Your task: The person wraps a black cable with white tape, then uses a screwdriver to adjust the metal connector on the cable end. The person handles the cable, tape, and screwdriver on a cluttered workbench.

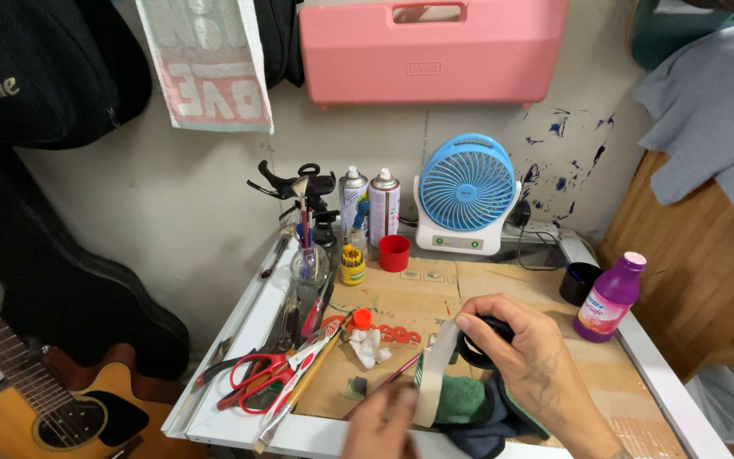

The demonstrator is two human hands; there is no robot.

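**Tape pulled from the roll**

Over the worktop (605,374), the right hand (524,353) gripped a black tape roll (479,344); the left hand (381,425) pinched the pale strip (435,374) drawn out. Unrolling seemed underway; cutting likely needed the red scissors (256,378).

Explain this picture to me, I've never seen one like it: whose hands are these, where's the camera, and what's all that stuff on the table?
The single picture comes from a camera worn on a person's head, looking down at their own bare hands. The right hand grips a roll of tape; the left hand pulls its pale strip downward. On the cardboard-covered table lie red scissors, a jar of brushes, two spray cans, a red cup, a blue fan, a purple bottle and a green cloth.
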